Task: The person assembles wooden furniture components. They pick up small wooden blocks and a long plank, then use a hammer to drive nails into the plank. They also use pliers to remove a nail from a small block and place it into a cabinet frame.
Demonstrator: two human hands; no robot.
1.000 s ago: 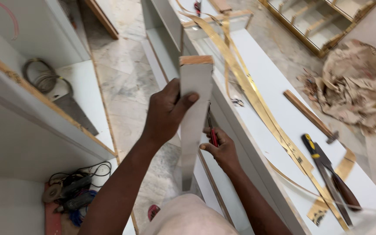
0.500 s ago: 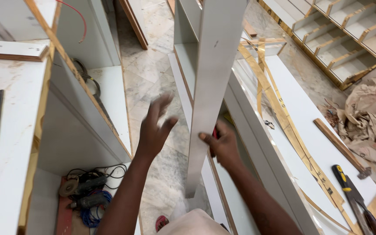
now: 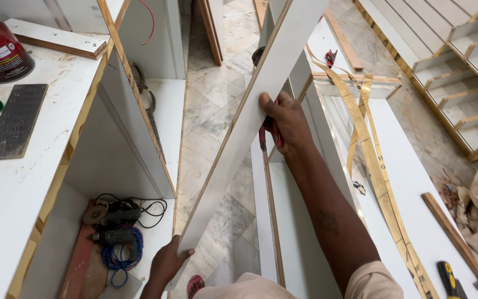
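Partly hidden: the white laminated board [image 3: 244,127] runs out of frame at the top, so its far end is unseen. A red-handled tool [image 3: 277,135] peeks from under the right hand [image 3: 284,119]; its kind is unclear. Half a second ago the left hand [image 3: 168,262] hovered open mid-board; now it grips the lower end, fingers wrapped around the edge. The right hand clasps board and tool together. The board slants over the marble floor [image 3: 217,105], long axis running lower left to upper right, between the white cabinets [image 3: 112,160].
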